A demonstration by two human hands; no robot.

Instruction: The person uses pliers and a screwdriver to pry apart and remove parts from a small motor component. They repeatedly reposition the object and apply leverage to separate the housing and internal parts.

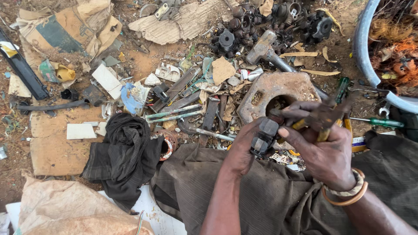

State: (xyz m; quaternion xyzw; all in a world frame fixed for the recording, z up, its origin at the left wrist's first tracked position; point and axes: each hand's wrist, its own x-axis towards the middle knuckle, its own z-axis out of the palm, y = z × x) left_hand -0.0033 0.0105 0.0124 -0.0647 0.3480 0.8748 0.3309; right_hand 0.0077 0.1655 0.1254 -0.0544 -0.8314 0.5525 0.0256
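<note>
Dark metal part [264, 137] in left hand [241, 150], rusty pliers [320, 117] in right hand [324, 150]

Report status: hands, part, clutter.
Left hand grips dark metal part. Right hand holds rusty pliers against it. Scrap, hammer, green screwdriver beyond.

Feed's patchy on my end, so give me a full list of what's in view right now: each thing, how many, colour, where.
Small motor part: one, dark grey, held between both hands.
Pliers: one, rusty with yellow grips, in right hand.
Metal plate with hole: one, rusty brown, ground above the hands.
Hammer: one, grey, top centre.
Screwdrivers: two, green handles, right.
Motor parts pile: many, black, top.
Cloth: one, black, left of lap.
Cardboard pieces: several, brown, left.
Tub: one, pale blue rim, holding copper wire, top right.
Left hand: one, centre.
Right hand: one, bangles at the wrist.
</note>
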